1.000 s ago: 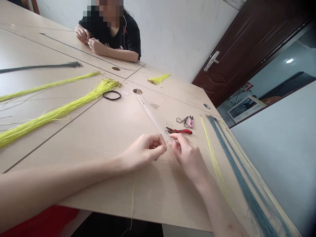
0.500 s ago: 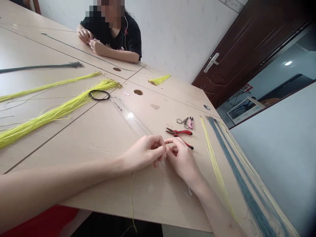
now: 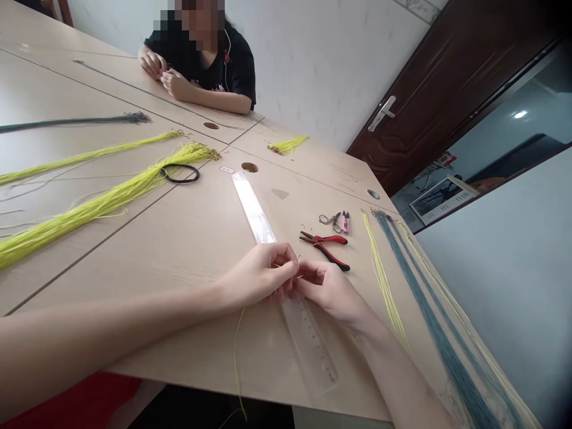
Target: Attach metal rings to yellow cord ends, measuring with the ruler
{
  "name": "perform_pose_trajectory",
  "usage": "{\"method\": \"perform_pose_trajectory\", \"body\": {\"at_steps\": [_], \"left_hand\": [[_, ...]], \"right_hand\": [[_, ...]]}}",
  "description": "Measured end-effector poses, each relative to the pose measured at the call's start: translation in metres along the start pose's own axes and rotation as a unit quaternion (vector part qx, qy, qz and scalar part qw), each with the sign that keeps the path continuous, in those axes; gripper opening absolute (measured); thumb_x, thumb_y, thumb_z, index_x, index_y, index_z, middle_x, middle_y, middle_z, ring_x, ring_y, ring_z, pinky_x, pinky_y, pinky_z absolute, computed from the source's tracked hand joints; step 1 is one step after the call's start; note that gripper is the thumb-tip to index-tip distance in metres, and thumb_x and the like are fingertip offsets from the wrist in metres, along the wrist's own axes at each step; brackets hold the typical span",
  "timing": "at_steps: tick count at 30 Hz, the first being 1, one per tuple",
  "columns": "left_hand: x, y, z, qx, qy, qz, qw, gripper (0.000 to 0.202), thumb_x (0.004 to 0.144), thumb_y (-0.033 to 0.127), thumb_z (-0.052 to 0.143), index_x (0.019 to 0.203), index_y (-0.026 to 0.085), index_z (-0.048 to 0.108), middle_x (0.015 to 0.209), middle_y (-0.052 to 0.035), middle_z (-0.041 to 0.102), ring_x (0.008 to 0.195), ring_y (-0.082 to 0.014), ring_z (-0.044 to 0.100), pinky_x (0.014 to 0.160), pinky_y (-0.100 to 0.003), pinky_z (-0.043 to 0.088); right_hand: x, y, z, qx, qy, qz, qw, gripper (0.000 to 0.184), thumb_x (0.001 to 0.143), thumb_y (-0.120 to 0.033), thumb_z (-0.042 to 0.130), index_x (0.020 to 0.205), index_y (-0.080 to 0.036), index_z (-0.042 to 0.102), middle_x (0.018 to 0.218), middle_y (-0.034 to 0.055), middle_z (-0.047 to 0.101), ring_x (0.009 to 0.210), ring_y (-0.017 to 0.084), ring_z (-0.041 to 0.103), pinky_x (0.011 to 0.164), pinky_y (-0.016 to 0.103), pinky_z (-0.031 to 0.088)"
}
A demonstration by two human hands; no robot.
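My left hand [image 3: 261, 275] and my right hand [image 3: 324, 289] meet at the fingertips over the pale wooden table [image 3: 143, 250]. Both pinch a thin yellow cord [image 3: 236, 351], which hangs past the table's front edge, and a tiny gold fitting [image 3: 300, 258] shows at their tips. Beneath my hands lies a clear plastic ruler [image 3: 254, 211], partly hidden by them. Red-and-black pliers [image 3: 324, 240] lie just beyond my right hand, with small scissors [image 3: 329, 219] and pink-handled thread snips [image 3: 345, 222] further back.
Long bundles of yellow-green cord [image 3: 102, 205] and a black elastic band [image 3: 181, 173] lie to the left. Blue-grey and yellow cords [image 3: 435, 328] lie along the right edge. A seated person [image 3: 201, 65] works across the table. A dark wooden door [image 3: 429, 101] stands open beyond.
The ruler has swung round and now runs beneath my hands toward me. My hands have come closer together. The pliers' handles have spread apart, and the black band now rests on the cord bundle.
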State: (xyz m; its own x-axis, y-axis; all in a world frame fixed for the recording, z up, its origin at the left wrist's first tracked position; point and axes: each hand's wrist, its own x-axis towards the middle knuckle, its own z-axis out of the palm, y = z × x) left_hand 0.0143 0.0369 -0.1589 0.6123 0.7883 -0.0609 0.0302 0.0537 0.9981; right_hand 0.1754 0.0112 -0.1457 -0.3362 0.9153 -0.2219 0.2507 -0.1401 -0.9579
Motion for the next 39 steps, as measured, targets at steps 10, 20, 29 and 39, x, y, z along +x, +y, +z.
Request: {"method": "perform_pose_trajectory", "body": {"at_steps": [10,20,29,39], "left_hand": [[0.0,0.002,0.0,-0.045,0.031,0.027,0.998,0.019,0.088,0.029,0.046,0.075,0.014,0.047,0.06,0.0021,0.055,0.05,-0.0084,0.054,0.048,-0.019,0.046],[-0.001,0.0,0.002,-0.046,-0.016,0.056,0.997,0.019,0.089,0.024,0.043,0.073,0.015,0.047,0.063,0.0035,0.054,0.072,-0.0141,0.063,0.067,-0.024,0.044],[-0.002,0.002,0.001,-0.033,-0.014,0.055,0.998,0.018,0.089,0.021,0.043,0.072,0.016,0.048,0.061,0.0044,0.053,0.064,-0.0091,0.056,0.064,-0.02,0.041],[-0.003,0.001,0.001,-0.014,-0.012,0.05,0.999,0.018,0.088,0.022,0.042,0.072,0.016,0.047,0.058,0.0034,0.054,0.058,-0.01,0.052,0.061,-0.022,0.04]], "right_hand": [[0.005,0.011,0.004,0.134,0.088,0.001,0.987,0.023,0.077,-0.026,0.061,0.096,-0.014,0.061,0.087,0.0059,0.067,0.076,0.017,0.066,0.07,0.031,0.053],[0.004,0.008,0.003,0.225,0.017,0.031,0.974,0.016,0.084,-0.031,0.05,0.091,-0.017,0.052,0.07,0.0013,0.058,0.066,0.012,0.055,0.057,0.023,0.04],[0.003,0.007,-0.001,0.186,0.026,0.035,0.982,0.024,0.083,-0.035,0.055,0.099,-0.018,0.051,0.058,-0.0039,0.048,0.051,0.007,0.039,0.049,0.02,0.028],[0.002,0.009,0.002,0.168,0.093,-0.053,0.98,0.031,0.078,-0.029,0.064,0.104,-0.021,0.049,0.087,-0.0019,0.049,0.06,0.006,0.05,0.056,0.022,0.039]]}}
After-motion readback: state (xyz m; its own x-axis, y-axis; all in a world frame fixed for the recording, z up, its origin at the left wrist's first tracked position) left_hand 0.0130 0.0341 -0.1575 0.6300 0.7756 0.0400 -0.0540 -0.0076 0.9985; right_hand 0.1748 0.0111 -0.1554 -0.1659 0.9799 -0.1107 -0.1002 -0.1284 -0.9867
